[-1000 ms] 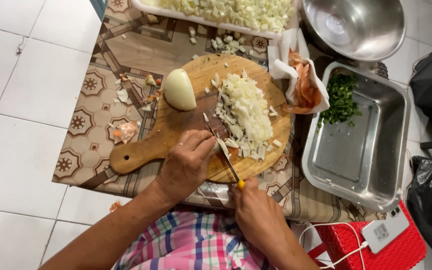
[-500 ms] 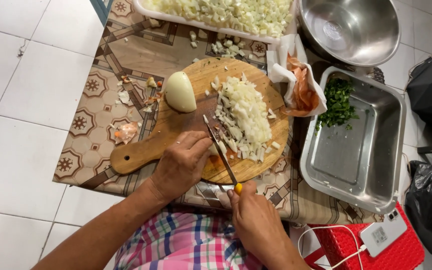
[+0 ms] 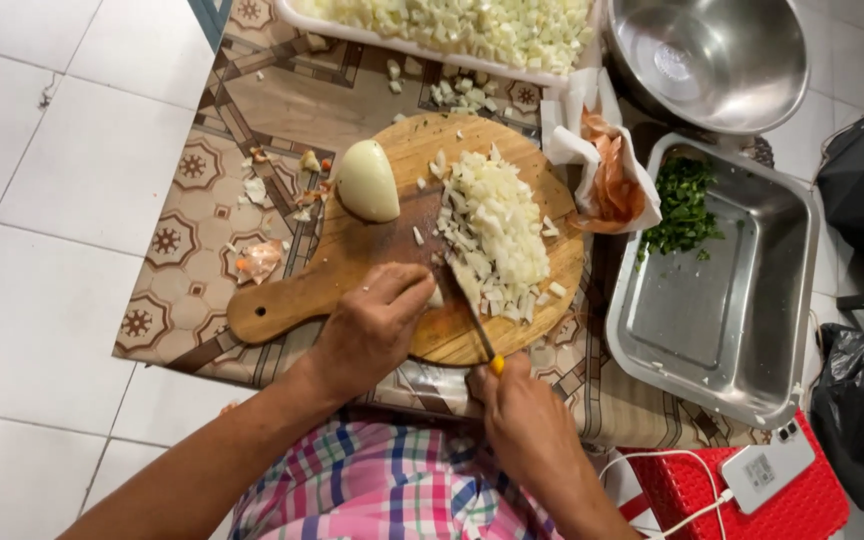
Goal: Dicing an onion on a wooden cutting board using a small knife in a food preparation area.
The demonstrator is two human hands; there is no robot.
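Operator: Right hand is closed around the yellow knife handle, at 6 o'clock of the cutting board. From there the knife runs up toward 11 o'clock, with its blade over the board's near part.

Checker: Status of the other hand?

Operator: My left hand lies at the board's 7 o'clock edge. Fingers are curled down, fingertips pressed on a small onion piece just beside the blade. I cannot tell how much of the piece remains under them.

Checker: Location of the cut material?

Operator: Chopped onion pile sits from the board's centre out toward 3 o'clock, touching the blade's far side. One peeled onion half rests at 10 o'clock, apart from the pile.

Checker: Surroundings?

Operator: At 12 o'clock, a white tray of diced onion. At 1 o'clock, a steel bowl. At 3 o'clock, a rectangular steel pan with chopped greens in its far corner.
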